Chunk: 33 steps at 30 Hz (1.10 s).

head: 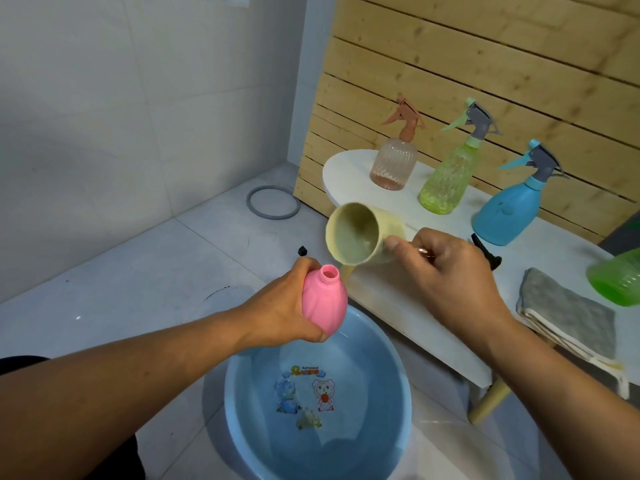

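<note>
Gripping pink bottle [323, 303] in left hand [280, 306], clasping tilted cup [356, 233] in right hand [446, 275] at its one o'clock. Tipped fast, could overshoot narrow neck, wetting floor [138, 271].

Premises present as a domestic wash or utility corner, most likely in a home. Walls [104, 116] are faced in large pale tiles and the floor [138, 271] is tiled likewise, with a slatted wooden panel [485, 46] closing off the right side. A low white worktop [381, 296] on pale wooden legs [488, 403] carries household spray bottles in peach [391, 161], green [446, 181] and blue [505, 213], plus a folded grey cloth [564, 317]. A blue plastic basin [381, 427] with cartoon print, holding water, stands on the floor. A grey ring [273, 216] lies near the wall corner.
</note>
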Each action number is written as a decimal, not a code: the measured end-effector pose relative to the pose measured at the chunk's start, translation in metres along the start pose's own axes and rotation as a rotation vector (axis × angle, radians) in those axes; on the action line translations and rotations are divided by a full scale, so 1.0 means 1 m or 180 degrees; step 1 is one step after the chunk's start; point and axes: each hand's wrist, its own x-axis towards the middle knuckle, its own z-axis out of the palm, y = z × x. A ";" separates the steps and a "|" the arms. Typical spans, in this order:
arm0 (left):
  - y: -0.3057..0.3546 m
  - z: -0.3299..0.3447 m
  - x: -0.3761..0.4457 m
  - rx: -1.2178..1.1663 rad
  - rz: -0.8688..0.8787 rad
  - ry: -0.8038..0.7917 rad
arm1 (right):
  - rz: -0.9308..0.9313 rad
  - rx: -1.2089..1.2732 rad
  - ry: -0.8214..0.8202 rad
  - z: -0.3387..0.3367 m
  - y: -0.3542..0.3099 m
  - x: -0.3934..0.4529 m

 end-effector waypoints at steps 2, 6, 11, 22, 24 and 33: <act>-0.002 -0.001 -0.002 -0.0035 -0.0009 0.0063 | 0.0654 0.0364 -0.0322 0.007 0.008 0.009; -0.007 -0.001 -0.001 -0.0177 -0.0032 0.0234 | 0.1577 0.0714 -0.1162 0.038 0.037 0.022; -0.011 -0.001 0.007 -0.0411 -0.0141 0.0350 | 0.2221 0.0523 -0.2249 0.101 0.085 0.010; -0.021 0.001 0.005 -0.0519 -0.0459 0.0395 | 0.1249 -0.1362 -0.2735 0.199 0.157 -0.069; -0.022 0.000 0.005 -0.0521 -0.0481 0.0414 | 0.0999 -0.1620 -0.2805 0.207 0.161 -0.070; -0.024 -0.005 0.010 -0.0519 -0.0539 0.0356 | 0.0918 -0.1662 -0.3046 0.247 0.164 -0.074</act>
